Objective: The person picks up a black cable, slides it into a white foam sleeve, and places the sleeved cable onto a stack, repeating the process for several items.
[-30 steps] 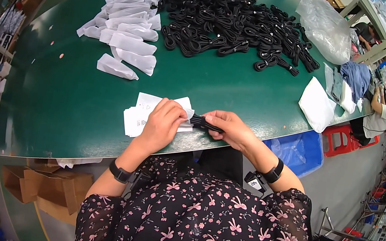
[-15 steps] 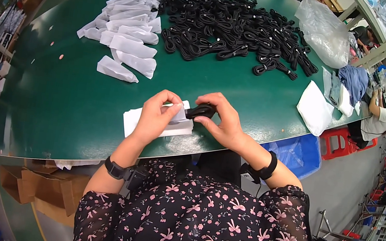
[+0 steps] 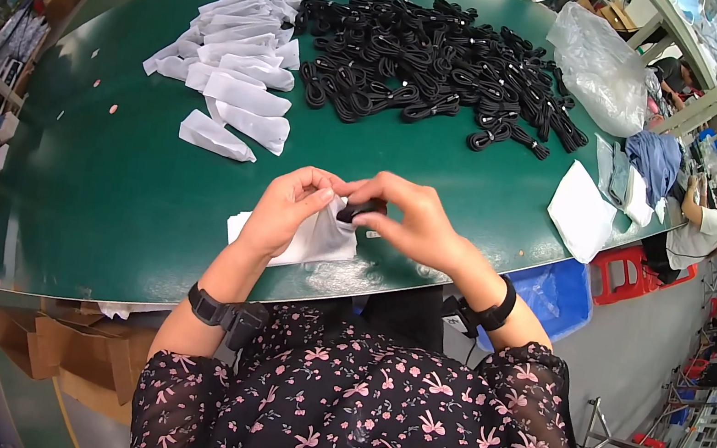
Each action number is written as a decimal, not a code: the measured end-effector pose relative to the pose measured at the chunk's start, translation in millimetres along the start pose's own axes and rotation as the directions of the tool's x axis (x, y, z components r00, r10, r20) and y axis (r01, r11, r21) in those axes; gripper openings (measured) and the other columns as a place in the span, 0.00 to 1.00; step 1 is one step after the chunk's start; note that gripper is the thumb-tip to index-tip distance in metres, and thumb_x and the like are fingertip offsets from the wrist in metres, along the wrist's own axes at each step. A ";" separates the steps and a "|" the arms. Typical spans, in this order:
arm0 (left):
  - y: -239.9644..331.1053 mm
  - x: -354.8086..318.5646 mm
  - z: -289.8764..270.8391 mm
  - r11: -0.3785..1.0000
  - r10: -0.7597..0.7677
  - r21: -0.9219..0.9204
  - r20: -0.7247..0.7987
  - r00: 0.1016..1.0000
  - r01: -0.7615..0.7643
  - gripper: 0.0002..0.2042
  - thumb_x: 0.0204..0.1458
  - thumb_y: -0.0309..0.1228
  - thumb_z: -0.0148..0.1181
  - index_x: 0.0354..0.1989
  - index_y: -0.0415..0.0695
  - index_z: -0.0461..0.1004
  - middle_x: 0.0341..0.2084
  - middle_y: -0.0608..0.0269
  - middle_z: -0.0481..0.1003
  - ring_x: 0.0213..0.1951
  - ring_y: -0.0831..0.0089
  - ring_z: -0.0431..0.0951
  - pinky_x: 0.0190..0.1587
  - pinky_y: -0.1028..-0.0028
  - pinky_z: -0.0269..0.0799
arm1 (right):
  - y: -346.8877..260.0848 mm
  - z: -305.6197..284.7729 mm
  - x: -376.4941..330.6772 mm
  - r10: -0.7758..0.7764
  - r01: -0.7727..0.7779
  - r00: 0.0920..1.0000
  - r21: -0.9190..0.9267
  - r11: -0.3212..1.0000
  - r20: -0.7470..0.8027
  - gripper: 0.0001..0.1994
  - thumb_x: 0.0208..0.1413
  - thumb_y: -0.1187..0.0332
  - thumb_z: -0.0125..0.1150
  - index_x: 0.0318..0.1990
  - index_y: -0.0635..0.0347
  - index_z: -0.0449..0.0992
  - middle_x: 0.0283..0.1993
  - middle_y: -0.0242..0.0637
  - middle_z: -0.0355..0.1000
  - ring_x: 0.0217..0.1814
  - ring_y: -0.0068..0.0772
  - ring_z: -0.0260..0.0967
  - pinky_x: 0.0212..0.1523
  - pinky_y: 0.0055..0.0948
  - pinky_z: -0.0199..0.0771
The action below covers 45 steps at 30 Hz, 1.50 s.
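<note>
My left hand (image 3: 284,211) pinches the edge of a thin white bag (image 3: 331,231) at its mouth. Between the fingers and thumb of my right hand (image 3: 415,219) is a coiled black cable (image 3: 360,212), its front end inside the bag's mouth. Part of the coil is hidden by my fingers. Under both hands, near the table's front edge, lies a stack of flat white bags (image 3: 291,256). Farther off is a big heap of bundled black cables (image 3: 429,63). To its left lies a row of filled white bags (image 3: 248,94).
The green table (image 3: 91,212) curves around me. On its right lie a clear plastic bag (image 3: 599,70), a white packet (image 3: 581,211) and blue-grey cloth (image 3: 654,157). A blue bin (image 3: 552,295) and red stools (image 3: 625,273) stand below. A co-worker (image 3: 702,220) sits at the far right.
My right hand has moved slightly left, pushing the cable coil farther into the white bag. The bag's mouth has opened wider around it, and my left hand still grips its edge.
</note>
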<state>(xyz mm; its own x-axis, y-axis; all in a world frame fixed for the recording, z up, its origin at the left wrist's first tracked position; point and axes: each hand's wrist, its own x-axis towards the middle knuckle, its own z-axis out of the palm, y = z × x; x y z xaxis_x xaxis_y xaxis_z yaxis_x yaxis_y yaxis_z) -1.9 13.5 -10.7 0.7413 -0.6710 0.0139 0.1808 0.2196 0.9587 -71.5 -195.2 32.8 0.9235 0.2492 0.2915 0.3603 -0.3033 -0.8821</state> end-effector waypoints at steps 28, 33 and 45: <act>5.1 14.7 14.0 0.832 -0.068 -0.550 0.021 0.997 0.068 0.08 0.62 0.27 0.49 0.43 0.35 0.69 0.47 0.48 0.73 0.42 0.68 0.78 0.48 0.70 0.76 | -6.0 18.0 -5.9 -0.394 0.256 0.905 -0.532 0.807 -0.162 0.15 0.44 0.78 0.70 0.41 0.63 0.77 0.51 0.45 0.66 0.43 0.36 0.73 0.37 0.31 0.77; -0.5 14.4 12.1 0.839 -0.063 -0.541 0.018 0.998 0.062 0.06 0.62 0.28 0.49 0.40 0.37 0.68 0.48 0.50 0.73 0.46 0.68 0.75 0.51 0.69 0.73 | -16.1 23.6 -5.8 -0.397 0.230 0.906 -0.611 0.757 -0.150 0.13 0.43 0.79 0.68 0.38 0.63 0.75 0.49 0.45 0.66 0.43 0.39 0.72 0.36 0.31 0.75; 8.9 8.7 16.0 0.958 0.250 0.122 0.090 0.964 -0.260 0.07 0.59 0.32 0.56 0.39 0.40 0.71 0.39 0.63 0.72 0.38 0.78 0.72 0.41 0.78 0.69 | -14.0 0.3 9.2 -0.261 0.196 0.956 -0.372 0.907 -0.132 0.06 0.50 0.81 0.60 0.34 0.64 0.70 0.35 0.42 0.67 0.35 0.40 0.68 0.35 0.32 0.70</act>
<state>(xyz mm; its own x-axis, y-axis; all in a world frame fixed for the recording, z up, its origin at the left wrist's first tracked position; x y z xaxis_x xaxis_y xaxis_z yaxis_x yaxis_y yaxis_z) -4.2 -1.8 2.4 0.7014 -0.6560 0.2788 -0.0985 0.2982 0.9494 -68.0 -188.4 47.8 0.8064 0.1965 0.5578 0.5572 -0.5686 -0.6052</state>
